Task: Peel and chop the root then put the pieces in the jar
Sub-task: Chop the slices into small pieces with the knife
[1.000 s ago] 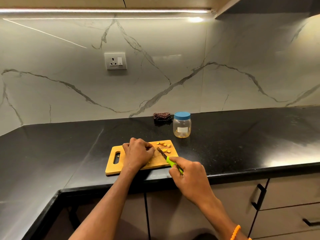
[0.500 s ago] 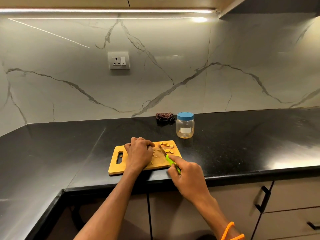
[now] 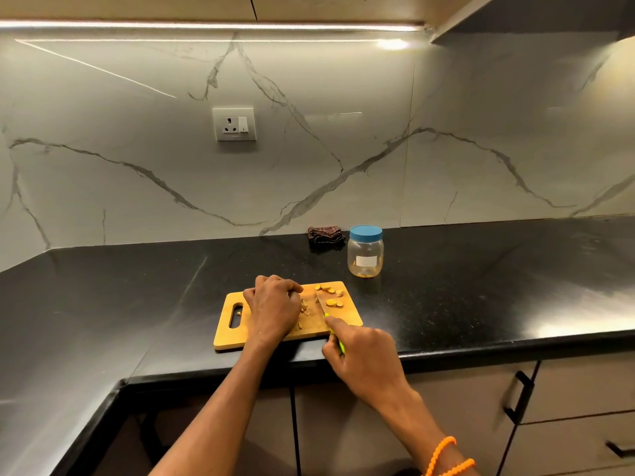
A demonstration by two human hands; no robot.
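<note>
Bare forearms, no sleeves; orange bead bracelet (image 3: 446,456) w/ two strands, right wrist.

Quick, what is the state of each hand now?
Left hand: closed, fingers curled on the board; what it holds is hidden.
Right hand: closed on the knife.

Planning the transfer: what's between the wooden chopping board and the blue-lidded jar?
Head view: only bare black countertop separates wooden chopping board from blue-lidded clear jar.

Under the left hand (image 3: 273,309) lies a smooth, matt wooden cutting board (image 3: 233,333) on a glossy black stone counter (image 3: 481,286). Beyond the right hand (image 3: 366,359) stands a clear plastic jar (image 3: 365,255) with a blue plastic lid (image 3: 365,232), beside a crumpled dark cloth (image 3: 324,234). The wall (image 3: 137,166) behind is polished, veined marble.
</note>
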